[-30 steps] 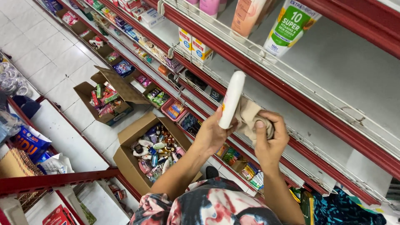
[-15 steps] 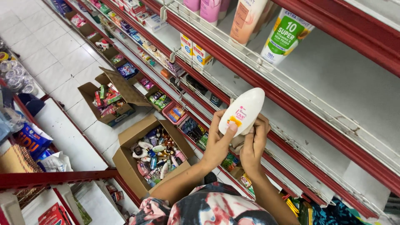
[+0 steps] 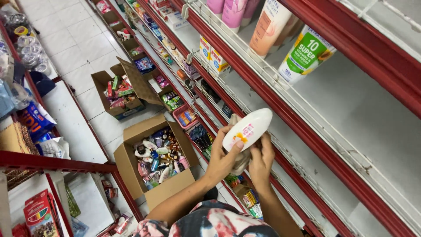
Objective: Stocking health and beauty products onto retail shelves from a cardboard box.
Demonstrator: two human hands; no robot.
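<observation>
A white oval lotion bottle point(image 3: 248, 128) with a pink and orange label lies sideways in front of the red shelf rail point(image 3: 302, 131). My left hand point(image 3: 222, 159) grips it from below, thumb across the label. My right hand point(image 3: 262, 160) sits just under the bottle's right end, fingers pressing a beige cloth point(image 3: 240, 163) against the bottle's underside. Part of the cloth also pokes up behind the bottle.
White shelves with wire guards hold pink and peach bottles point(image 3: 272, 24), a green-labelled tube point(image 3: 306, 55) and small boxes point(image 3: 210, 57). On the tiled floor stand an open cardboard box of small bottles point(image 3: 155, 160) and a second box point(image 3: 120, 94). A red rack point(image 3: 52, 164) stands at left.
The bottle went from upright and edge-on to lying sideways with its label facing me. Both hands moved closer together under it, the cloth now beneath the bottle.
</observation>
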